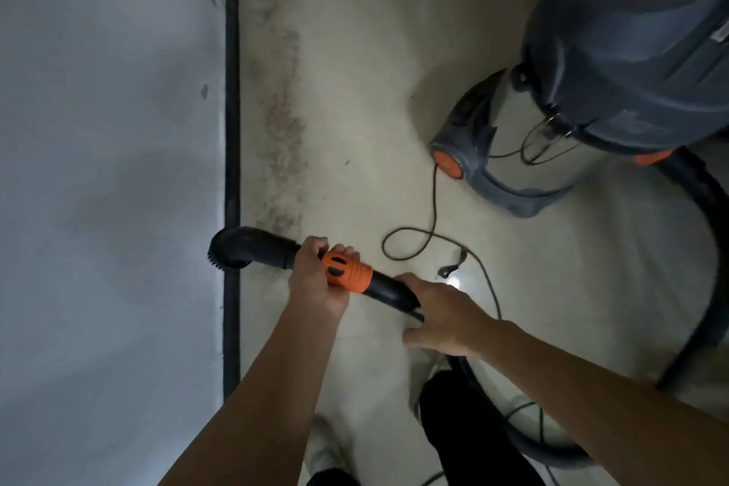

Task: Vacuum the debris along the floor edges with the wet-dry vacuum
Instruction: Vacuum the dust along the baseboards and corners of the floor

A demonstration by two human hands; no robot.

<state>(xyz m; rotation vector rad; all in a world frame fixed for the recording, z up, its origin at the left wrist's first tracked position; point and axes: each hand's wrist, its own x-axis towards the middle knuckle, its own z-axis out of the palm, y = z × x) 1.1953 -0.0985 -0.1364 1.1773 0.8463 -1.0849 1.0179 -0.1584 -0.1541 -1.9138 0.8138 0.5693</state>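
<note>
Two-handed grip: left hand (315, 280) clamped round orange collar (347, 272), right hand (445, 312) wrapped on black tube (388, 290) – brush nozzle (236, 249) at baseboard (232, 91), debris (282, 110) ahead not yet picked up – most of edge left, imo.

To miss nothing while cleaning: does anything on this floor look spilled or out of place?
A grey band of debris lies along the dark wall strip, ahead of the brush nozzle. A thin cord loops loose on the floor beside the vacuum and could snag.

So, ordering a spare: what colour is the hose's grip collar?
The collar is orange; the head view shows it.
</note>
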